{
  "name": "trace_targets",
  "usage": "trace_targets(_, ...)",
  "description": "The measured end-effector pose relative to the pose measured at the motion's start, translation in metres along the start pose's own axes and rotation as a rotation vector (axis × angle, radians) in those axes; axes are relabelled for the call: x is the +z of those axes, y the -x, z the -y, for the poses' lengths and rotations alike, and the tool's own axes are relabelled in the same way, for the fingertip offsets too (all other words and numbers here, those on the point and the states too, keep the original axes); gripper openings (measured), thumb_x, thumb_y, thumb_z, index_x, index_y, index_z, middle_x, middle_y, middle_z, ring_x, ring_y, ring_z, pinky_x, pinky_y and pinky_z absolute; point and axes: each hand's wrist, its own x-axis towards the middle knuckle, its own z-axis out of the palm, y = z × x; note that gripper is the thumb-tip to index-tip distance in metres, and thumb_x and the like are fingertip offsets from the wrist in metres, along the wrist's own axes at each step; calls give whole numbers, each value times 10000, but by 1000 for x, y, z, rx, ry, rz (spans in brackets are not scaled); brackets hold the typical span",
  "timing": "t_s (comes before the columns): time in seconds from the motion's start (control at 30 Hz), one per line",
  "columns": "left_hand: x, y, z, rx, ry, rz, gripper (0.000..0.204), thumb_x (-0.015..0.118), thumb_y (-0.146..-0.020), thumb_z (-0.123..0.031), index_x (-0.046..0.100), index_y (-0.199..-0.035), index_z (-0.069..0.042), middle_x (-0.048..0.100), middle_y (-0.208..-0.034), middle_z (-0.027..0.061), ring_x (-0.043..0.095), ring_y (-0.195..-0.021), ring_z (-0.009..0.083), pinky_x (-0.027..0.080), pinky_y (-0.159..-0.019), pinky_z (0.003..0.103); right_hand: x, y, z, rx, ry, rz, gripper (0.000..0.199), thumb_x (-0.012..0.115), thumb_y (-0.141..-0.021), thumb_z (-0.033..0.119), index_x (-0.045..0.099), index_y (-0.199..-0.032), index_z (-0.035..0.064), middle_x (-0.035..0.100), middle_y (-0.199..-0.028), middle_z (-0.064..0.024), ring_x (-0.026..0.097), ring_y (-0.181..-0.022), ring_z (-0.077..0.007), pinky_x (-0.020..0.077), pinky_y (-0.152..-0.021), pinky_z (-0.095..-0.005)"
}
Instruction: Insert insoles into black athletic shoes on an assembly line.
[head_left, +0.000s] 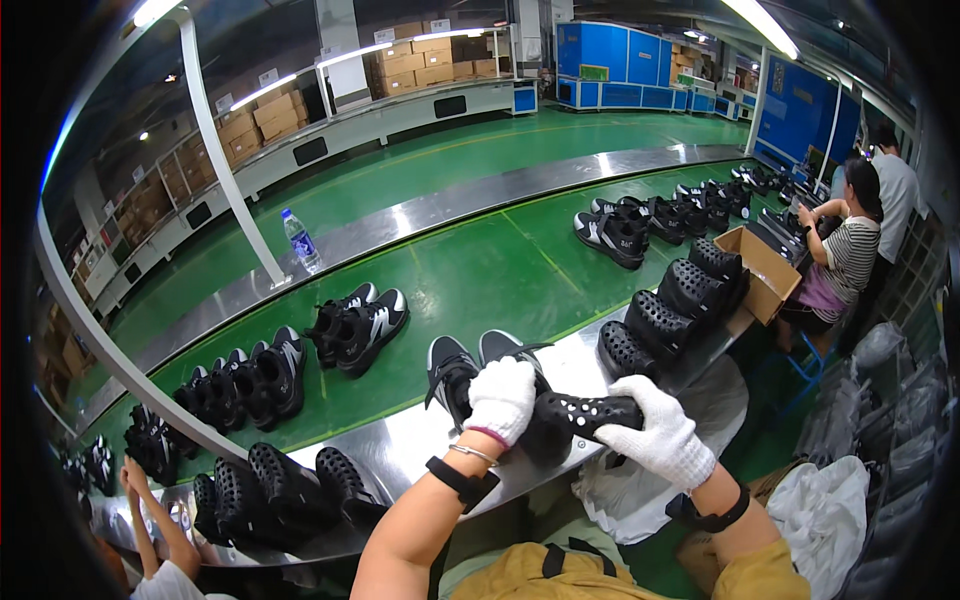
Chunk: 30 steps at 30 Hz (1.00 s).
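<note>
A pair of black sneakers with grey toes stands in front of me at the metal edge of the line, toes pointing away. My left hand [502, 400], in a white knitted glove, is closed over the right sneaker [500, 347] of the pair and hides much of its upper. Beside it is the left sneaker [452, 372]. My right hand [655, 430], also gloved, grips a black shoe last [580, 412] dotted with holes. The last lies level, its left end close to the right sneaker's heel; whether they touch I cannot tell.
More perforated lasts stand on the metal ledge [420, 450] to the right [660, 320] and left [285, 490]. Sneaker pairs [362, 330] line the green belt [480, 265]. A water bottle [299, 240] stands beyond. A cardboard box [765, 270] and co-workers [850, 240] are at right; another person's hands [133, 480] at left.
</note>
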Motion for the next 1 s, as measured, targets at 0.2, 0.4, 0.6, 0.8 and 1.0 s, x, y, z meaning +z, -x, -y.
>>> trace_targets(0.2,-37,-8,11,-41,230,217,263,621,-820,-273,725,-985,-96,714,-964,159,685,-905,361,548,-804,439,13,-64,26,292,114,373,493,744,-763,297,617,-1143,10,689,-979,-175,684,-917,-291,539,-830,-371)
trace_targets(0.4,-33,-10,14,-26,394,158,252,570,-848,-246,713,-979,-86,717,-980,163,684,-943,358,544,-845,439,120,-72,-51,-249,454,59,388,689,-815,298,546,-1040,17,626,-972,-229,623,-908,-415,488,-797,-510)
trace_targets(0.6,-35,-1,35,-17,508,160,272,598,-836,-204,704,-1040,-61,704,-1015,171,678,-948,345,538,-867,389,83,-74,-42,-73,52,294,804,792,-769,449,482,-1354,-6,618,-1147,-232,617,-1069,-372,486,-971,-429)
trace_targets(0.8,-37,-2,9,115,446,124,226,619,-817,-179,708,-1003,-85,698,-951,158,677,-920,345,544,-816,412,105,-98,-68,-95,467,266,640,791,-742,433,611,-1204,28,669,-1117,-215,650,-1034,-371,516,-922,-434)
trace_targets(1.0,-22,12,23,226,374,-7,149,653,-822,-152,693,-951,-87,663,-896,138,661,-883,340,535,-784,421,118,-104,-63,7,489,316,482,749,-771,424,676,-1079,60,684,-1080,-223,659,-1020,-378,521,-884,-467)
